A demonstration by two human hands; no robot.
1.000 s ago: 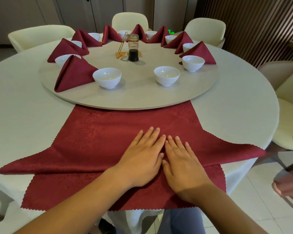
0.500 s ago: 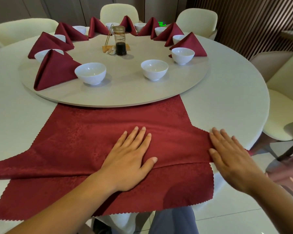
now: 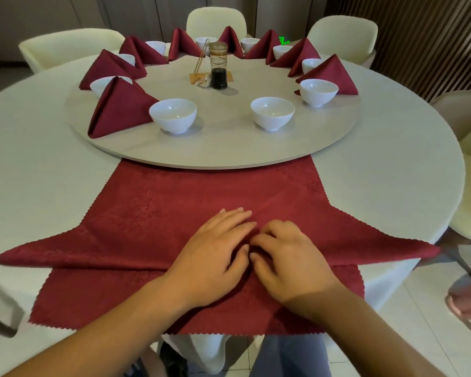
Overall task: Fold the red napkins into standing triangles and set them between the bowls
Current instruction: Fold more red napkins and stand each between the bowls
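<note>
Red napkin [image 3: 174, 213] lies at the near edge of the table [image 3: 38, 172] — my left hand [image 3: 215, 254] rests flat on its middle, fingers straight; my right hand [image 3: 291, 259], touching it, curls onto the fold — pinching or not, I can't tell. Long axis runs left-right, pointed ends outward; dark, zigzag-edged.

A deep red napkin [image 3: 174, 213] with a faint tone-on-tone weave covers a cream tabletop [image 3: 38, 172]. White bowls [image 3: 173, 115] ring a pale beige turntable [image 3: 223, 148], before cream chairs [image 3: 343, 31] and a dark brown slatted wall [image 3: 433, 36].
</note>
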